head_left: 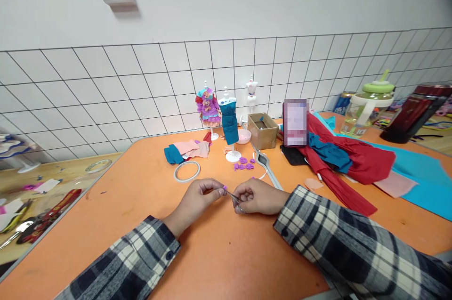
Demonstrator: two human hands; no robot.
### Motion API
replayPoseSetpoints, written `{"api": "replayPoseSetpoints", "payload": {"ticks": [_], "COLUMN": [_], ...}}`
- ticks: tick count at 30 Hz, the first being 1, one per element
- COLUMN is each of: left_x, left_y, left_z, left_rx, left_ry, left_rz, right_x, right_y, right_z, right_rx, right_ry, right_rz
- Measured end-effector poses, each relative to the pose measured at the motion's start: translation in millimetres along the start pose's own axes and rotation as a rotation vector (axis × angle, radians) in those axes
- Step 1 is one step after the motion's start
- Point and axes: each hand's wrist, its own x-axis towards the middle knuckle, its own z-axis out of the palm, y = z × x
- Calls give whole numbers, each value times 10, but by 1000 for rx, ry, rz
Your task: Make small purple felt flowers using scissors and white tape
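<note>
At the middle of the orange table, my left hand (pixel 203 196) pinches a tiny purple piece (pixel 225 188) between thumb and fingertips. My right hand (pixel 256 197) is closed around small metal scissors (pixel 233 196), whose blades point left and meet the purple piece. Whether the blades are open or closed is too small to tell. Just beyond my hands lie several crumpled purple pieces (pixel 243 164). Behind them stands a small white dress form wearing a teal dress (pixel 230 125). To its left is another dress form in a purple ruffled outfit (pixel 209 109).
A tape roll (pixel 187 172) and folded cloth pieces (pixel 187 149) lie to the left. Behind are a pink bowl (pixel 244 137), a cardboard box (pixel 263 131) and a propped phone (pixel 295 123). Red cloth (pixel 370 163), a green-lidded bottle (pixel 367 109) and a dark flask (pixel 413 114) occupy the right.
</note>
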Motion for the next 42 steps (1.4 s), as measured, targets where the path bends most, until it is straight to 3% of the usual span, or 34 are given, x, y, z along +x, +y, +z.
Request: {"api": "replayPoseSetpoints", "payload": {"ticks": [14,25,42], "left_x": [6,-8,-16], "left_y": [-34,-11,-13], "left_z": [-16,1,5], "left_rx": [-53,-124,-114], "left_ry": [-37,-45,-42], "left_rz": [2,-82,-112], "right_x": [-21,-24,-19], "right_y": [-16,-33,-9], "right_z": [5,23,37], "right_rx": [22,-21,-80], "right_ry": [-5,-11,21], "right_rz": [56,111,108]}}
